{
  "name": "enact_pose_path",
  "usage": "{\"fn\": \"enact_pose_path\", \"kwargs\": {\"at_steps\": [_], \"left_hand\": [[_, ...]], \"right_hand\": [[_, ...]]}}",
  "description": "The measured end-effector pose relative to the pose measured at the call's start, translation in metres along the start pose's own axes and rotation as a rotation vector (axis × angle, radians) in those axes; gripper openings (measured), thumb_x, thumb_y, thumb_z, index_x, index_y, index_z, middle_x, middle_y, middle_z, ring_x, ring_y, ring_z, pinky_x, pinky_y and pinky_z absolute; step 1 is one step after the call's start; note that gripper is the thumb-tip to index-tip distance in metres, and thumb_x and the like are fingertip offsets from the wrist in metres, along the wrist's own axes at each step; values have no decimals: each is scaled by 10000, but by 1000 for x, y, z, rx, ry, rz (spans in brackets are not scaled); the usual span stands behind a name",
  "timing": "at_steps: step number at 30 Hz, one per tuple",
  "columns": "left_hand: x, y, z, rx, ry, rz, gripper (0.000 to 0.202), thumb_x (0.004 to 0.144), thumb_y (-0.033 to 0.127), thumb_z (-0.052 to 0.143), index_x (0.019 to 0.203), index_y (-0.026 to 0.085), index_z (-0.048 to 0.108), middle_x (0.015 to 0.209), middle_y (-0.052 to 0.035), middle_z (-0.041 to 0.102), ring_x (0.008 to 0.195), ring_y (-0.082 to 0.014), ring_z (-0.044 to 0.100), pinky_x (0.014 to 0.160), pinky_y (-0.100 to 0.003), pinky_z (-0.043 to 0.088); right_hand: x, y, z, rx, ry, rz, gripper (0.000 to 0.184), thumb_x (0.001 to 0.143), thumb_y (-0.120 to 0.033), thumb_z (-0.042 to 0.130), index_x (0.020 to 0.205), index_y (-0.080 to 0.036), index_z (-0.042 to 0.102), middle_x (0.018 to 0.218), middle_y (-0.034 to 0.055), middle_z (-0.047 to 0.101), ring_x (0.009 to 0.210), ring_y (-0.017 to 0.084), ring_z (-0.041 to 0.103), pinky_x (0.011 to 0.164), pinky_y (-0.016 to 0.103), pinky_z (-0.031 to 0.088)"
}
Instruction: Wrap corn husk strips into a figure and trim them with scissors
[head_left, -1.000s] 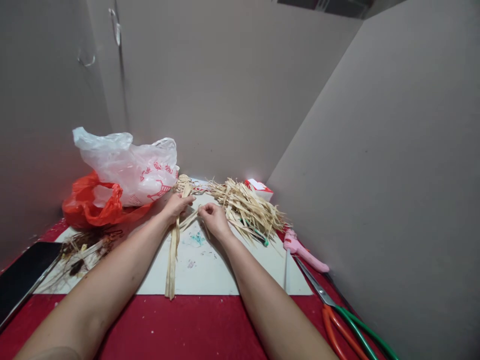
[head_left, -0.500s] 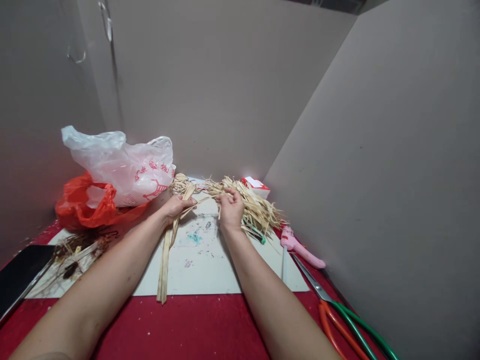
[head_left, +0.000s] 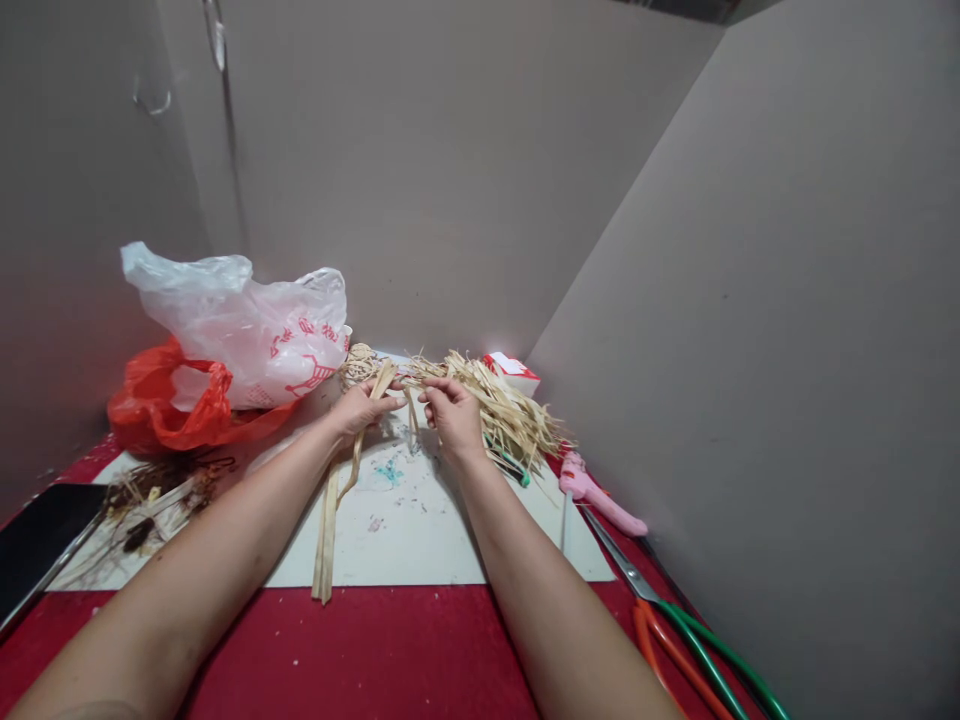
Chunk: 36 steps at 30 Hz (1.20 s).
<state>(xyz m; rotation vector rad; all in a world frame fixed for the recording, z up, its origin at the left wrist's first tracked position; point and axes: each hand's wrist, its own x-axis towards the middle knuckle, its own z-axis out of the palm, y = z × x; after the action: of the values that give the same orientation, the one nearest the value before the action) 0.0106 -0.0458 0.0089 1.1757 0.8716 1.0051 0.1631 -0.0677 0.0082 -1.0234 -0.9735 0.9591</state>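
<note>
My left hand [head_left: 363,408] is closed around long, flat strips of dried straw [head_left: 324,535], whose lower ends hang past the front edge of the white board [head_left: 420,540]. Close to its right, my right hand [head_left: 454,415] has thumb and forefinger pinched together. A thin straw strip [head_left: 412,415] dangles in the gap between the hands; its upper end seems to run to the right fingertips, though the contact is too small to see clearly. Behind and right of that hand lies a heap of dried straw [head_left: 517,415].
A white plastic bag [head_left: 247,330] and a red bag [head_left: 165,400] stand at left, near dried roots [head_left: 150,510] and a black tablet-like slab [head_left: 45,540]. On the right lie a pink glue gun [head_left: 600,495] and scissors [head_left: 637,585] with orange and green handles. Grey walls enclose the table.
My hands have come closer together, the right one moving slightly left. The thin strip that stretched between them now hangs downward. My left thumb is more extended.
</note>
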Motion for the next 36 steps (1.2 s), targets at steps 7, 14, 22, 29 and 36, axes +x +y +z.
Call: {"fn": "enact_pose_path", "kwargs": {"at_steps": [7,14,22,29,36], "left_hand": [[0,-4,-1,90,-3,7,386,546,400,832,650,158,551,456,93,335,386,-28,258,382,-186,213],[0,-5,0,86,-173,-18,358,580,373,806,615,164,518,457,87,320,390,-27,237,387,-186,182],[-1,0,0,7,-341,-47,340,619,345,802,629,153,522,484,76,335,406,-25,248,395,-177,179],[-2,3,-2,-123,-365,-116,356,602,318,830,662,150,522,482,98,283,398,-12,198,376,-162,163],[-3,4,0,-157,-429,-149,318,633,283,814,667,139,533,492,90,295,398,-7,206,377,-157,163]], "right_hand": [[-3,-13,-1,64,-62,90,254,596,-222,576,840,-163,615,491,-87,507,358,35,306,355,169,203],[3,-20,-9,269,80,148,257,571,-161,551,826,-184,570,477,-103,454,350,16,240,331,134,169],[6,-31,-9,395,115,306,313,599,-79,514,887,-202,493,474,-121,417,341,17,236,313,106,179],[6,-37,-11,438,78,360,287,653,-61,509,900,-205,482,470,-125,401,323,18,243,305,98,178],[8,-42,-13,433,58,421,308,666,-27,489,902,-222,454,467,-133,362,328,17,235,321,86,175]]}}
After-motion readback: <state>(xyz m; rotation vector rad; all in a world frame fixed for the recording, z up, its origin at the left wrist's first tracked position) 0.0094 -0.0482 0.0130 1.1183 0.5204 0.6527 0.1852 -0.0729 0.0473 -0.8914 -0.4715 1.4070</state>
